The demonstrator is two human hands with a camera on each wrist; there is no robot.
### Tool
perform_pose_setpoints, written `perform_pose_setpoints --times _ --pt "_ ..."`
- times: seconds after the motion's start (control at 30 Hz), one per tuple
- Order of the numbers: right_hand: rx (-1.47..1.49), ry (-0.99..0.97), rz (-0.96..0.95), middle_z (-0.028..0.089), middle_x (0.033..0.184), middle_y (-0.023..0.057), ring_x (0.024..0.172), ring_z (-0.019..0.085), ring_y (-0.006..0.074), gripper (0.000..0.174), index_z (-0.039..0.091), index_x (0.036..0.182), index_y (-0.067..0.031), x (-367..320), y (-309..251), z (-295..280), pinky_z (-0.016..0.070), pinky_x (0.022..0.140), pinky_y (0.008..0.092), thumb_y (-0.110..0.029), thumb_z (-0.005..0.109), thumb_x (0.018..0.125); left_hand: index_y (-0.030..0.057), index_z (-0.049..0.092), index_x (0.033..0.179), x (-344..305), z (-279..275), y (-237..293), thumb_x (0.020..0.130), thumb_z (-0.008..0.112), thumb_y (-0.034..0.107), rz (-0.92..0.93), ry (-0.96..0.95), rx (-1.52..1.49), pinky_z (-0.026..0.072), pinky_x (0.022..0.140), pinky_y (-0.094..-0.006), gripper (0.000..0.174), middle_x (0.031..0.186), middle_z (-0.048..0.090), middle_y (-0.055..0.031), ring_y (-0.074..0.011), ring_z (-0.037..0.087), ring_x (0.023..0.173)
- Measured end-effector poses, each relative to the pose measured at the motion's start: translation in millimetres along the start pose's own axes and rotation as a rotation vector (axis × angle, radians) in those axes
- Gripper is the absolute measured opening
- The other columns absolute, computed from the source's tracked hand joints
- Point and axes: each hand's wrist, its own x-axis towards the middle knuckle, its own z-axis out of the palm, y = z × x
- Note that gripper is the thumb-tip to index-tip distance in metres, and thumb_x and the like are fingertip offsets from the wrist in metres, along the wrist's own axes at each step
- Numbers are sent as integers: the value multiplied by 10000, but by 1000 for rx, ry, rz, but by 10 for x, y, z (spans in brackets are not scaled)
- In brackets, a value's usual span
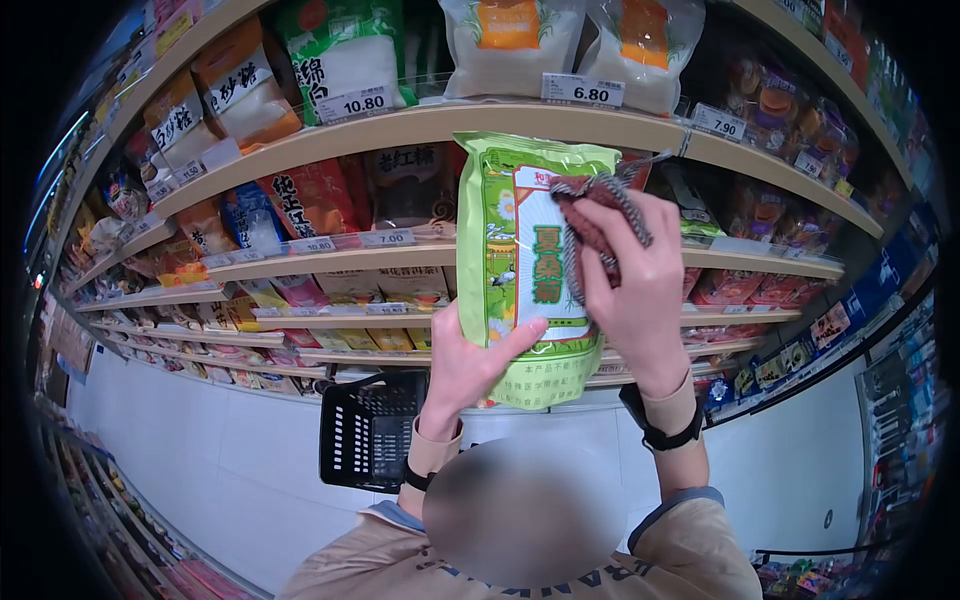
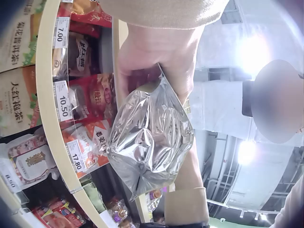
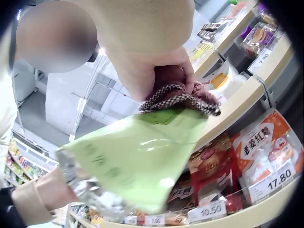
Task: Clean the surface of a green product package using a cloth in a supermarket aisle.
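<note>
A light green pouch (image 1: 548, 235) with Chinese lettering stands upright in front of the shelves. My left hand (image 1: 468, 362) grips its lower left side, the thumb lying across the front. In the left wrist view the silver foil base (image 2: 151, 142) of the pouch faces the camera. My right hand (image 1: 642, 275) holds a bunched reddish-brown cloth (image 1: 596, 212) with a checkered edge against the upper right of the pouch's front. The right wrist view shows this cloth (image 3: 176, 98) at the edge of the pouch, whose pale green side (image 3: 137, 156) looks plain.
Curved shelves (image 1: 560, 122) with price tags and bagged sugar (image 1: 512, 45) rise behind the pouch. Lower rows carry red packs (image 1: 305, 205) and tea boxes. A black shopping basket (image 1: 372, 430) sits on the pale floor (image 1: 240, 425) below, left of the arms.
</note>
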Motion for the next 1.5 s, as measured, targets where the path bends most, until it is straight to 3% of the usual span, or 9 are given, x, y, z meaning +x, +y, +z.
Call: perform_pose_setpoints --times 0.13,0.23,0.37,0.5,0.57,0.67,0.97,1.2,1.5 --pt "137 -189 -122 600 1185 150 1022 574 415 351 706 1080 -77 -201 -378 -5 526 861 438 -60 698 730 -34 654 1095 58 -24 -197 810 732 64 132 9 136 553 763 -320 311 914 724 -88 -178 690 822" --pt "256 -183 -319 605 1061 151 1025 563 335 338 730 1050 -94 -237 -408 135 515 819 432 -83 714 713 -32 641 1097 53 219 -120 810 713 42 183 145 42 546 786 -315 306 941 714 -81 -180 682 838" --pt "233 -144 -204 594 1010 164 1014 552 325 341 721 1040 -83 -93 -286 -21 500 816 436 -53 718 700 -45 635 1107 -21 3 -86 817 727 39 53 -19 -14 543 793 -298 316 993 707 -92 -146 671 863" --pt "118 -7 -34 603 1064 148 1004 547 359 411 683 1093 -61 -3 37 -117 493 833 434 33 698 694 -49 646 1118 -35 -18 13 843 757 72 6 109 -247 547 781 -295 320 1020 707 -101 -134 669 884" --pt "141 -37 -12 606 1087 143 1016 549 360 426 679 1120 -64 -77 5 -104 493 851 437 33 696 705 -48 625 1164 -29 -48 -14 974 634 212 45 122 -110 541 812 -286 323 1072 699 -110 -134 665 936" --pt "100 -128 -54 606 1111 161 1039 549 379 431 684 1128 -82 -207 -217 -93 501 871 446 -8 717 705 -49 564 1259 32 28 7 1094 212 431 -50 242 -379 517 875 -283 618 1156 673 -115 -134 651 996" --pt "204 -349 -441 612 1000 133 1013 579 315 320 718 993 -36 -451 -532 -37 499 776 389 -137 688 692 -15 512 1318 70 -114 -239 1068 316 461 -165 117 -659 562 870 -369 572 1172 657 -141 -217 681 982" --pt "142 -160 -86 616 1052 136 953 576 334 348 709 1044 -63 -207 -40 -153 521 833 434 -35 692 698 12 473 1379 49 -121 -109 1088 289 367 -107 196 -558 543 914 -342 495 1262 623 -119 -190 659 1073" --pt "394 -356 -328 630 988 103 929 606 289 277 720 927 -87 -509 -323 -257 538 805 392 -73 720 651 25 450 1406 86 -195 -180 1084 282 393 -138 175 -684 544 933 -358 517 1321 592 -129 -233 638 1130"
